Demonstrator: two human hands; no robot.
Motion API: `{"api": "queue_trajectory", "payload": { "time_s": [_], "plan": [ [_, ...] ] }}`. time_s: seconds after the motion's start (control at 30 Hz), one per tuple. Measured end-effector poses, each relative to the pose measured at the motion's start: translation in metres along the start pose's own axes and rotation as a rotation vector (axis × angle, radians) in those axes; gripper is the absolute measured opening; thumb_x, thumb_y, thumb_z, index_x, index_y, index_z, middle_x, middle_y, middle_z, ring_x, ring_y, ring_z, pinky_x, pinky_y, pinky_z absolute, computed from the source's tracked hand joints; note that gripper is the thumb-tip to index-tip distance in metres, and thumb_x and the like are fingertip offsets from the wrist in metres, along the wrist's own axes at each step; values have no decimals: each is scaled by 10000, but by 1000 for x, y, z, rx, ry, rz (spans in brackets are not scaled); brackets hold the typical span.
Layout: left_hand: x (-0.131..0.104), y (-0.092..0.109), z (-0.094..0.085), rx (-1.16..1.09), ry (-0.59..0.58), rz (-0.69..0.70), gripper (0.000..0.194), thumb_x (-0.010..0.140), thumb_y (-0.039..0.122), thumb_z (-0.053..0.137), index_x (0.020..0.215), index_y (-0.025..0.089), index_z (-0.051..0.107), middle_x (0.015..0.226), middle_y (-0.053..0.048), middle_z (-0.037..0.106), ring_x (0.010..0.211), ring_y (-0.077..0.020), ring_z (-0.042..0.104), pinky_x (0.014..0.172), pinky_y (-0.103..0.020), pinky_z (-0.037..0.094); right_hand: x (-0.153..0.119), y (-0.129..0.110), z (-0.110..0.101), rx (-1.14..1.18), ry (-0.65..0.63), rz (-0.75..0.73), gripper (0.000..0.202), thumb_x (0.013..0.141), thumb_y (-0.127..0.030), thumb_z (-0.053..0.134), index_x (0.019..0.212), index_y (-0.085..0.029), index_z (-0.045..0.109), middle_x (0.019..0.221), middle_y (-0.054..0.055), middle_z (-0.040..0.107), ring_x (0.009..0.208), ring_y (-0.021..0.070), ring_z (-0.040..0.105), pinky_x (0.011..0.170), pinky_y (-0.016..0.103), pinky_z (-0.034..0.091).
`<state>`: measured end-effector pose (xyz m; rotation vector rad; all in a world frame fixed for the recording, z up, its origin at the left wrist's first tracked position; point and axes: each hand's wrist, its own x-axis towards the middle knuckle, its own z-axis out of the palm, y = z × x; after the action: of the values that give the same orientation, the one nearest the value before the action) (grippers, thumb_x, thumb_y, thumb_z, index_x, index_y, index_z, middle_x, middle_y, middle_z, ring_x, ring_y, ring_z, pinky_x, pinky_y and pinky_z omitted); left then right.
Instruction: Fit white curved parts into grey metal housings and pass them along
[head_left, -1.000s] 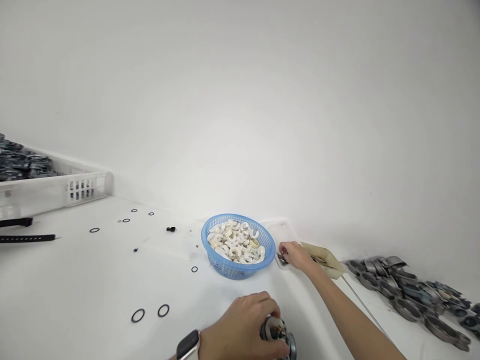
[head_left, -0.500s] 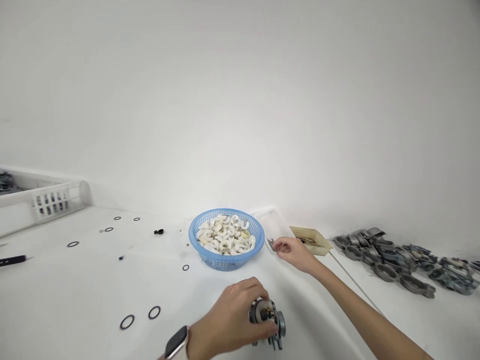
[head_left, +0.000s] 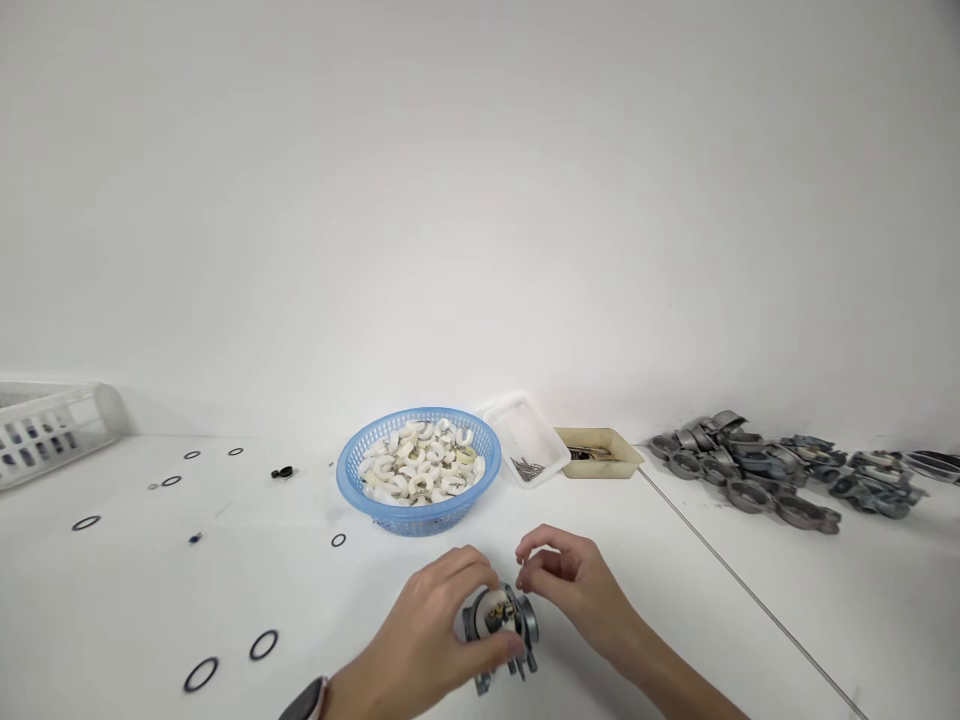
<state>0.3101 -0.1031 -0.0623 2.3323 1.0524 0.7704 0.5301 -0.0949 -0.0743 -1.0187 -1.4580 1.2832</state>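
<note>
A grey metal housing [head_left: 525, 620] stands on the table under my left hand [head_left: 439, 630], whose fingers and thumb are wrapped around it. Set in its round opening is a white part with brass-coloured pieces [head_left: 496, 608]. My right hand [head_left: 577, 590] is just right of the housing, above its upper edge. Its thumb and forefinger are pinched on a small thin metal pin [head_left: 522, 563], of which only a bit shows. Similar thin metal pins [head_left: 528, 469] lie in the white tray [head_left: 525, 425] behind.
A blue basket [head_left: 420, 520] of white curved parts stands ahead. Beside the tray is a yellowish bin [head_left: 607, 467] with thin items. Metal castings [head_left: 750, 480] are heaped at right. Black rings [head_left: 201, 674] lie scattered left, near a white crate [head_left: 60, 435]. A seam [head_left: 750, 590] crosses the table.
My right hand has come back from the white tray to the housing, carrying a small pin. My left hand still grips the housing. The view has shifted to the right.
</note>
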Motion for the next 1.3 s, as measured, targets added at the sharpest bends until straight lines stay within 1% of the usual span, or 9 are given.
{"api": "queue_trajectory", "payload": {
  "time_s": [0.2,0.3,0.53,0.73,0.83,0.93,1.03,1.17,1.3],
  "plan": [
    [-1,7,4,111,11,-84,247,833,305,774,881,214,549,899,31,581,824,-168,551,732,-276,397,1,-2,6,46,15,-1,207,790,-335,786,916,-196,699,795,23,711,767,188,666,751,308,507],
    [-1,8,5,115,22,-94,236,836,306,768,906,217,560,911,30,583,826,-169,556,736,-278,401,2,0,8,36,5,-11,232,790,-359,786,921,-189,701,758,22,699,756,195,666,720,303,504],
    [0,8,3,44,22,-71,206,833,267,764,910,224,578,928,35,587,835,-159,570,741,-260,420,2,1,11,-2,-9,-24,185,803,-339,748,891,-184,697,718,22,705,703,176,634,650,276,466],
    [0,6,1,-15,-2,-27,183,833,213,754,965,244,631,986,30,613,877,-160,589,786,-257,446,2,1,10,8,-34,-4,150,796,-305,739,883,-190,699,660,-11,644,676,160,604,655,275,458],
    [-2,6,1,-6,5,-6,189,842,223,761,990,251,647,1020,26,621,907,-165,590,804,-258,452,1,0,9,-67,-33,-65,123,821,-301,718,876,-191,711,730,4,666,730,171,612,709,292,485],
    [-2,7,1,-11,6,3,187,843,223,773,986,251,656,1003,28,621,899,-162,592,802,-253,454,-2,-5,8,-211,-22,-124,99,859,-278,674,867,-200,734,868,32,715,866,208,640,841,333,502],
    [0,6,1,-22,4,7,200,852,224,780,1016,267,673,1008,27,621,899,-162,603,809,-250,457,-9,-14,5,-274,-77,-135,138,875,-245,636,951,-222,749,959,35,737,978,237,651,945,364,491],
    [3,1,1,-18,9,9,263,830,311,838,1035,267,680,1044,12,623,896,-171,613,801,-251,466,-16,-23,-1,-358,-125,-145,289,783,-145,673,1038,-265,736,1041,2,731,1028,234,650,975,351,486],
    [2,-3,1,-14,13,38,273,834,359,843,1031,262,680,1054,3,625,911,-177,614,815,-252,470,-19,-25,-4,-387,-150,-170,344,746,-126,695,1057,-270,722,1074,1,724,1035,235,647,962,340,492]
  ]
}}
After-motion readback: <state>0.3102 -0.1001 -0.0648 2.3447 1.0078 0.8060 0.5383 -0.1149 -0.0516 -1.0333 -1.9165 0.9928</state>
